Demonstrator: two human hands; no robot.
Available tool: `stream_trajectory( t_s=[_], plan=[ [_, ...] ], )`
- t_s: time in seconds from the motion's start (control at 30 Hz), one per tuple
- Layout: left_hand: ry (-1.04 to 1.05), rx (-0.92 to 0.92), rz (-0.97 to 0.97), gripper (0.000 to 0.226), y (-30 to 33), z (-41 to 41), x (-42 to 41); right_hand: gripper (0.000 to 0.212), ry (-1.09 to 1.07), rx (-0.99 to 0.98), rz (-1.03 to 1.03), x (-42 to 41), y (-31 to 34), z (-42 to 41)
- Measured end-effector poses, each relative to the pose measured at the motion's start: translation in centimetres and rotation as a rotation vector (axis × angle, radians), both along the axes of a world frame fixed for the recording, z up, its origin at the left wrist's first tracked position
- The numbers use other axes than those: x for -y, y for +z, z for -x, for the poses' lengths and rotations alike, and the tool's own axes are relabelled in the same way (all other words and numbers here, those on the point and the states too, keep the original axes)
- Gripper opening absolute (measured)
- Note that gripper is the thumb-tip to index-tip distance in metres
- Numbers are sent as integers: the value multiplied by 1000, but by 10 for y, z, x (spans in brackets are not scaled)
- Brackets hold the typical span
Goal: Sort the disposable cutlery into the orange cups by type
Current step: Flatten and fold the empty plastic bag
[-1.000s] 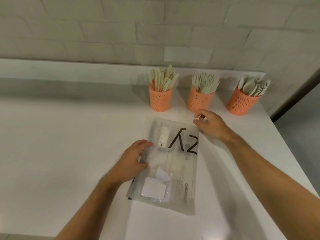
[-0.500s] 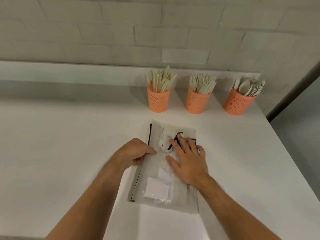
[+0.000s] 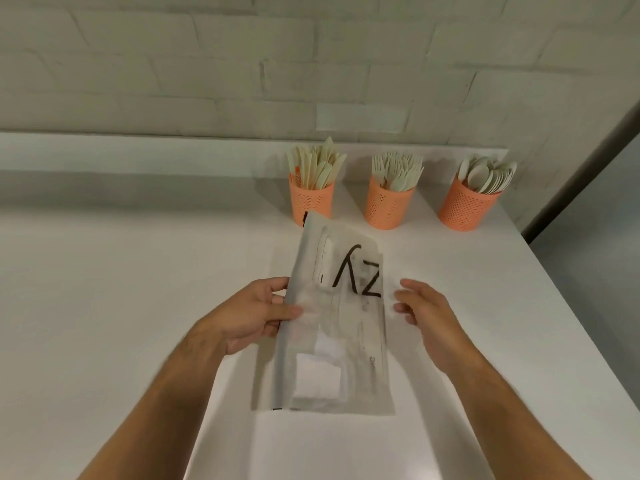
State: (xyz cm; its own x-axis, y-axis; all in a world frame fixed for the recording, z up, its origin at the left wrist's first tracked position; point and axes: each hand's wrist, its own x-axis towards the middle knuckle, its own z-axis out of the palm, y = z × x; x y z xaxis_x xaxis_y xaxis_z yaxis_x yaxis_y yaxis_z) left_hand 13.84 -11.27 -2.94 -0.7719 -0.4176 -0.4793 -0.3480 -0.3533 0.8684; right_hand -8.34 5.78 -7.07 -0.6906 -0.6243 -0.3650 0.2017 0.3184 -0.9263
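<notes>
Three orange perforated cups stand in a row at the back of the white table [image 3: 104, 306]. The left cup [image 3: 311, 204] holds knives, the middle cup [image 3: 388, 208] forks, the right cup [image 3: 465, 211] spoons. A clear plastic bag [image 3: 341, 327] with black marker letters and white paper inside is lifted and tilted in front of the cups. My left hand [image 3: 254, 313] pinches the bag's left edge, thumb on top. My right hand [image 3: 427, 315] hovers just beside the bag's right edge, fingers relaxed, holding nothing.
A white brick wall [image 3: 207, 64] with a low ledge runs behind the cups. The table's right edge [image 3: 571, 306] drops off to a grey floor near the spoon cup.
The bag has risen off the table in my left hand and tilted up. My right hand came off the bag's top and moved to its right side.
</notes>
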Motion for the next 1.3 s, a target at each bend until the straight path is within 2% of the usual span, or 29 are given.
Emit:
stream_trajectory(
  t_s=[0.13, 0.27, 0.47, 0.63, 0.87, 0.97, 1.0, 1.1, 1.3],
  plan=[
    [14, -101, 27, 39, 12, -4, -7, 27, 199, 213, 68, -9, 13, -5],
    [14, -120, 55, 39, 19, -5, -8, 37, 361, 442, 129, -8, 26, 3],
    [26, -93, 43, 28, 22, -6, -9, 33, 492, 384, 94, -13, 41, 26],
    [-27, -41, -5, 26, 23, -5, -14, 34, 504, 357, 53, -15, 56, 41],
    [72, -189, -190, 36, 25, 10, -25, 32, 374, 494, 112, -20, 68, 52],
    [123, -216, -221, 29, 26, 19, -31, 23, 369, 476, 134, -26, 72, 53],
    [133, -218, -219, 33, 25, 21, -33, 24, 373, 451, 137, -28, 73, 54],
    [170, -201, -181, 57, 29, 28, -38, 52, 397, 334, 115, -32, 77, 56],
    [182, -192, -159, 58, 27, 34, -36, 64, 442, 271, 93, -37, 82, 61]
  ],
)
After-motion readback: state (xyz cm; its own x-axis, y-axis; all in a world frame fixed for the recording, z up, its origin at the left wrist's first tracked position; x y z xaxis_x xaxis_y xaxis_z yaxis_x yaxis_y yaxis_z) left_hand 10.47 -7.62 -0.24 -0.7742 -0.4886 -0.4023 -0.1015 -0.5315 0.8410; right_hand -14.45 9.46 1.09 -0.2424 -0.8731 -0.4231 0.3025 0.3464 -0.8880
